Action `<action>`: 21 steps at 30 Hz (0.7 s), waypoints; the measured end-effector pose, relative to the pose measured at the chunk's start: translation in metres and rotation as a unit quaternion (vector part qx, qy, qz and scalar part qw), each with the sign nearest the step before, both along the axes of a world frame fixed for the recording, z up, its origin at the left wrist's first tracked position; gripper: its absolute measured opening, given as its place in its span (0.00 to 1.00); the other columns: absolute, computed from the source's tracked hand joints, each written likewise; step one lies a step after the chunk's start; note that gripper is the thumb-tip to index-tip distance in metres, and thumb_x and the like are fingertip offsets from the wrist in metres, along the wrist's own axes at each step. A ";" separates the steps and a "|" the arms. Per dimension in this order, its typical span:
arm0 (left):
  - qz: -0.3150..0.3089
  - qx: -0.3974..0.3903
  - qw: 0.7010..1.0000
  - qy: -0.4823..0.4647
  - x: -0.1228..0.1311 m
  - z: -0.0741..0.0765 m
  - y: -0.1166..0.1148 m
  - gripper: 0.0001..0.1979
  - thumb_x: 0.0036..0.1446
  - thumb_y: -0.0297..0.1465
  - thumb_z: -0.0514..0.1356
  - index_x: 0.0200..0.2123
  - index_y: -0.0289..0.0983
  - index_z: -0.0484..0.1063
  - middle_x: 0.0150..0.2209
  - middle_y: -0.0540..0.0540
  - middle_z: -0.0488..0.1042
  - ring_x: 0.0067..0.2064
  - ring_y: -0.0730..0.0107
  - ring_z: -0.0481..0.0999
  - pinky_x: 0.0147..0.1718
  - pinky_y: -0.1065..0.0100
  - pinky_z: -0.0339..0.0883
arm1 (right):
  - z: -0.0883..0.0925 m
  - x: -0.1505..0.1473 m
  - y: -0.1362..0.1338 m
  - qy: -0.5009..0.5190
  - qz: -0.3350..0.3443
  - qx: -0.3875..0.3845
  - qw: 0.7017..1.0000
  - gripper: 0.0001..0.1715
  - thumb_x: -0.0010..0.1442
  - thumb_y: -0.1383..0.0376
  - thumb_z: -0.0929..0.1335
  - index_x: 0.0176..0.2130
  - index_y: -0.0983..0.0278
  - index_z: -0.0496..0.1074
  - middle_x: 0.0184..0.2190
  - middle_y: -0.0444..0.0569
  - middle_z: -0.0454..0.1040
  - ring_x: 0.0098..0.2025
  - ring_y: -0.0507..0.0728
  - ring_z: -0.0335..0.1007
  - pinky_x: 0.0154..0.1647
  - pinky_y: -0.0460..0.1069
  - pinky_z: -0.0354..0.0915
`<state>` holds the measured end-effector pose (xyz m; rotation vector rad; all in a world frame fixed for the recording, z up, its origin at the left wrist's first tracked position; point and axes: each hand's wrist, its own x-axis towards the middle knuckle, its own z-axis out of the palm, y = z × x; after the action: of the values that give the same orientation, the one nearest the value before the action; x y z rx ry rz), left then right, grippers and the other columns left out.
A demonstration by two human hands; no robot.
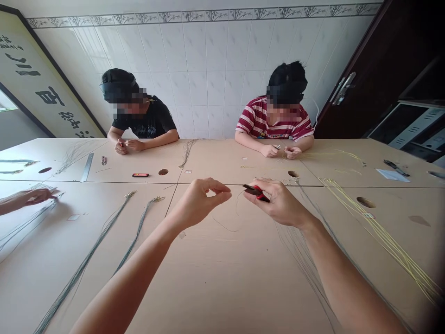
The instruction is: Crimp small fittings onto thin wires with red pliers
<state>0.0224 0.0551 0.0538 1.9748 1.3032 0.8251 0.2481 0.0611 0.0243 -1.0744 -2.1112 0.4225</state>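
My left hand (200, 199) is raised over the middle of the table (222, 278), its thumb and fingertips pinched together on a very thin wire (225, 227) that loops down toward the tabletop. My right hand (278, 202) is just to its right, closed around a small red-handled cutter (256, 192) whose dark tip points at the left hand. A bundle of thin grey wires (302, 250) lies under my right forearm.
Grey-green wire bundles (104, 236) run along the left, yellow wires (382, 236) along the right. Two people sit across the table handling small parts. Another person's hand (34, 197) rests at the left edge. A metal ruler (86, 167), a red-black lighter (140, 175) and cable holes (365, 202) are on the top.
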 end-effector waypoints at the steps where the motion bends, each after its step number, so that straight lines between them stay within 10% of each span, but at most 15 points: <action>1: -0.005 -0.001 1.000 -0.006 0.006 -0.001 0.003 0.10 0.55 0.40 0.62 0.33 0.41 0.80 0.34 0.46 0.78 0.37 0.64 0.74 0.39 0.63 0.67 | 0.001 0.000 0.000 -0.004 0.011 -0.001 1.000 0.14 0.64 0.63 0.65 0.26 0.61 0.61 0.24 0.41 0.62 0.28 0.51 0.57 0.32 0.47 0.55; 10: -0.050 -0.043 0.998 -0.005 0.023 -0.005 0.016 0.09 0.55 0.37 0.62 0.29 0.40 0.78 0.31 0.49 0.76 0.33 0.70 0.70 0.31 0.68 0.64 | 0.001 -0.002 0.003 -0.038 0.051 0.000 0.998 0.10 0.64 0.66 0.65 0.29 0.62 0.65 0.24 0.42 0.63 0.29 0.52 0.57 0.32 0.48 0.55; 15: -0.043 -0.046 0.997 -0.036 0.027 0.000 0.018 0.10 0.55 0.37 0.62 0.27 0.39 0.78 0.27 0.50 0.74 0.28 0.73 0.66 0.24 0.70 0.58 | -0.003 -0.003 0.003 0.117 0.023 -0.083 0.989 0.07 0.62 0.61 0.67 0.34 0.62 0.70 0.30 0.45 0.69 0.30 0.52 0.59 0.33 0.48 0.58; 21: -0.040 -0.048 0.982 -0.176 0.033 0.012 0.029 0.09 0.53 0.39 0.65 0.29 0.39 0.78 0.29 0.49 0.77 0.29 0.73 0.69 0.25 0.70 0.60 | -0.014 -0.021 0.003 0.457 0.089 -0.335 0.819 0.14 0.59 0.55 0.69 0.42 0.61 0.74 0.25 0.42 0.65 0.26 0.51 0.54 0.31 0.49 0.58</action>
<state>0.0557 0.0843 0.0660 1.6996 1.0317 0.9989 0.2271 0.0637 0.0102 -0.7546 -1.1740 1.5160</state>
